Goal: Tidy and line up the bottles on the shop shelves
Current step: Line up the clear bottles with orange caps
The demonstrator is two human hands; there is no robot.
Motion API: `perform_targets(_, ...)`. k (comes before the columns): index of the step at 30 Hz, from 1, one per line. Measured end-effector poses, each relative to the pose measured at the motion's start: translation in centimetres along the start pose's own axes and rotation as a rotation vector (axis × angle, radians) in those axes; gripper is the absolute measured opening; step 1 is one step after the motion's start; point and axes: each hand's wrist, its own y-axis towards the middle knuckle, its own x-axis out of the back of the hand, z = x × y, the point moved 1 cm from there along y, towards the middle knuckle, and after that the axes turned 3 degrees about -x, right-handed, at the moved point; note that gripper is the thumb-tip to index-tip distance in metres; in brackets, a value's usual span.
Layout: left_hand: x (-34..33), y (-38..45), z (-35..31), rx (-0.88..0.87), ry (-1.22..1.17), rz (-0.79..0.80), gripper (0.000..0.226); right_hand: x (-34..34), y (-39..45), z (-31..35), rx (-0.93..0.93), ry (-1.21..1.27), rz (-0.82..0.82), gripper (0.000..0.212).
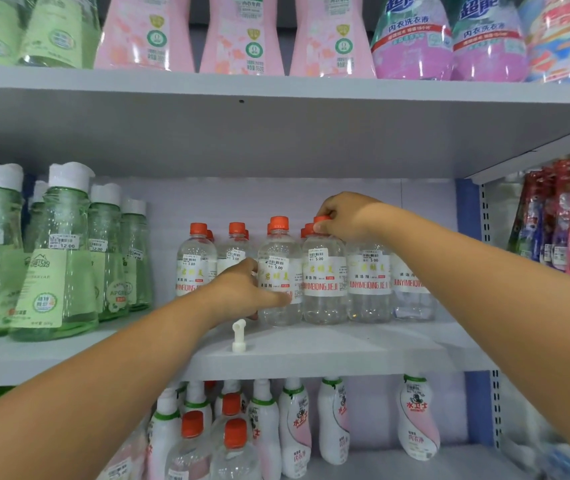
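A: Where were the two hands at that moment?

B: Both were at the middle grey shelf. The left hand was wrapped around the side of a clear plastic bottle with an orange screw cap, in the front row of the group. The thumb lay across the white label and the other fingers went behind the bottle, so the hand was closed on its body.

A: And the right hand?

B: The right hand was higher. Its fingertips were pinched together on the orange cap of the next clear bottle, which stood just beside the first one, touching it.

A: How did the other bottles stand?

B: More clear bottles with orange caps stood upright around these two, some behind and some on both sides. To the left, well apart, stood tall green transparent bottles with white caps. A small white plastic nozzle piece stood alone near the front edge of the shelf, below the left wrist. On the upper shelf were pink bottles, and on the lower shelf white bottles with pink labels
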Motion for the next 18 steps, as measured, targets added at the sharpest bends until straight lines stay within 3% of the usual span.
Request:
perform_targets(6, 0.0, 0.3, 0.3, -0.004, -0.024, -0.001, 0.067, 0.2, -0.5, 0.6, 0.008, -0.053, 0.022, 0.031)
perform_targets(9, 0.1, 0.4, 0.5, 0.001, -0.021, 0.001, 0.068, 0.6, -1.5, -0.3, 0.04, 0.023, -0.013, 0.044)
perform_targets(12, 0.2, 0.7, 0.7, 0.014, 0.021, -0.001, 0.073, 1.4, -3.7, -4.4, 0.046, 0.375, -0.363, 0.035)
perform_targets(14, 0.2, 0.9, 0.7, 0.017, 0.045, -0.01, 0.078, 1.2, -5.7, -8.5, -0.008, 0.469, -0.599, 0.021)
perform_targets(15, 0.2, 0.9, 0.7, 0.014, 0.05, -0.014, 0.075, 0.8, -6.6, -10.3, -0.057, 0.486, -0.638, 0.02)
perform_targets(18, 0.2, 0.6, 0.4, 0.016, 0.069, -0.029, 0.054, -1.5, -8.5, -14.4, -0.254, 0.542, -0.412, 0.052)
